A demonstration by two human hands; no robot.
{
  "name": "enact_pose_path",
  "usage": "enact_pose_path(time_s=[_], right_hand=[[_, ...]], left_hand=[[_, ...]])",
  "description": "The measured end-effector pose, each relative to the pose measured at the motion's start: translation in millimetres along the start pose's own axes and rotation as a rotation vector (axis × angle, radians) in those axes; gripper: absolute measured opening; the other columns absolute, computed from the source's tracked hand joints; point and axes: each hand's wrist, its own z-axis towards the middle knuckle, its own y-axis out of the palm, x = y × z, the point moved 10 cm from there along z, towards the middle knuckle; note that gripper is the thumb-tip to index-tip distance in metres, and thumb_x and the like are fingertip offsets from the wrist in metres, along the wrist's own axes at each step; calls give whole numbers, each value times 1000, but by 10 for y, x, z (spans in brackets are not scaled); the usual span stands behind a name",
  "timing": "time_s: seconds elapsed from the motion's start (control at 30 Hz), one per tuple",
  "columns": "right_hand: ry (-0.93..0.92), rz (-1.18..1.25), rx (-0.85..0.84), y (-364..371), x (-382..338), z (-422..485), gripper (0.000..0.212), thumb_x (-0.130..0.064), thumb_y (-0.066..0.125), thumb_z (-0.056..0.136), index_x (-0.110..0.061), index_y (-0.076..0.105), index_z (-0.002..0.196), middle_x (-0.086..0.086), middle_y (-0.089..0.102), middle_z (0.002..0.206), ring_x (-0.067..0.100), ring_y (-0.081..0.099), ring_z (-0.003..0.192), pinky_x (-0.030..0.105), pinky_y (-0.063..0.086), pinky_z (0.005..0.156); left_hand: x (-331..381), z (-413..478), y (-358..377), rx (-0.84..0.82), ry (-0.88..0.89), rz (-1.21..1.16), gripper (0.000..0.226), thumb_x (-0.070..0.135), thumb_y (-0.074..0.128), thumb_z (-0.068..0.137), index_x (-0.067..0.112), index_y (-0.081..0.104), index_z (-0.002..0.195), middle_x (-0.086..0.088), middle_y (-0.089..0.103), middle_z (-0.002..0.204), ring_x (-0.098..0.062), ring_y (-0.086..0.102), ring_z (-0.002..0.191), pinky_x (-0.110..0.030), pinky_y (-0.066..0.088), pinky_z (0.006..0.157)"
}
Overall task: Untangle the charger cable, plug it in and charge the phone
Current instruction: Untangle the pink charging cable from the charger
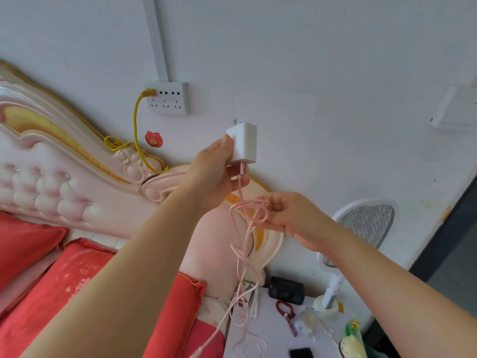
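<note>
Our left hand (214,171) is raised toward the wall and grips the white charger adapter (242,143), thumb against its near face, fingers curled beneath where the pink charger cable (241,244) leaves the block. The adapter's prongs point up toward the wall and touch nothing. Our right hand (286,215), lower and just beside the left, pinches a knotted loop of that cable between thumb and fingertips. From the knot the cable hangs in loose tangled loops down to the white table (263,332), where part of it lies coiled, and one strand runs off toward the bottom edge of the view.

Up and to the left of the adapter, a white wall socket panel (166,98) is mounted on the wall, with a yellow plug (149,93) in its leftmost outlet; the yellow cord (136,125) drops behind the pink carved headboard (64,156). A red sticker (154,139) sits on the wall below the panel. Red pillows (51,275) lie on the bed at lower left.

On the table we see a black box (286,290), a red beaded bracelet (284,310), and a dark phone (300,353) at the bottom edge, well apart from the hands. An electric mosquito swatter (366,223) stands upright in its base beside the wall.
</note>
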Motion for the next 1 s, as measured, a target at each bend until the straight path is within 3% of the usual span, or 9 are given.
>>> enact_pose_path(time_s=[0.17,0.27,0.33,0.47,0.57,0.63,0.77,0.87,1.0], right_hand=[[-148,-642,293,-309,-293,-25,10,-11,69,77,-9,67,86,4,69,64,9,65,52,17,53,57],[-168,-770,364,-477,-428,-65,19,-33,75,67,-18,63,64,-1,64,48,8,60,42,15,46,49],[-192,-710,493,-714,-532,-107,23,-34,72,72,-17,61,61,-2,60,41,9,57,35,11,39,39],[-211,-155,783,-1312,-451,-304,25,-31,63,84,-19,59,62,-5,53,39,6,49,30,12,31,32],[-151,98,948,-1609,-149,-451,26,-34,60,86,-18,58,65,-4,53,46,3,47,31,12,30,31],[-96,270,1018,-1726,132,-535,27,-31,60,87,-15,54,65,-7,53,38,2,46,29,11,26,29],[58,391,1067,-1752,722,-631,29,-29,59,88,-15,50,64,-5,54,37,1,44,25,9,21,27],[218,164,992,-1632,1066,-585,33,-30,58,88,-11,52,62,3,55,51,2,43,25,10,24,29],[320,-182,707,-1366,1340,-438,31,-31,55,90,-10,58,68,5,56,54,9,41,35,15,28,32]], left_hand=[[24,8,-95,26,38,122,28,32,36,99,13,57,99,-5,53,72,-17,46,60,-26,47,49],[32,6,-199,65,47,179,26,32,36,99,16,57,98,-6,51,74,-15,47,57,-25,48,49],[27,9,-295,105,51,263,22,31,37,99,20,55,100,-6,50,77,-14,46,56,-27,47,50],[24,9,-465,162,46,269,22,31,36,99,20,55,101,-7,50,80,-16,46,59,-27,47,49],[115,7,-548,175,80,210,23,30,37,99,18,56,94,-8,51,75,-15,47,55,-25,48,46],[191,16,-628,203,106,200,23,29,37,99,19,57,91,-7,52,71,-14,48,51,-24,48,45],[321,37,-709,225,161,119,27,30,36,99,16,57,90,-7,53,71,-12,49,48,-25,47,45],[355,48,-630,213,173,18,30,32,37,98,13,59,92,-4,58,63,-14,51,50,-25,46,46],[380,77,-437,196,150,-177,30,33,38,98,9,55,98,-6,57,60,-15,48,45,-23,42,44]])
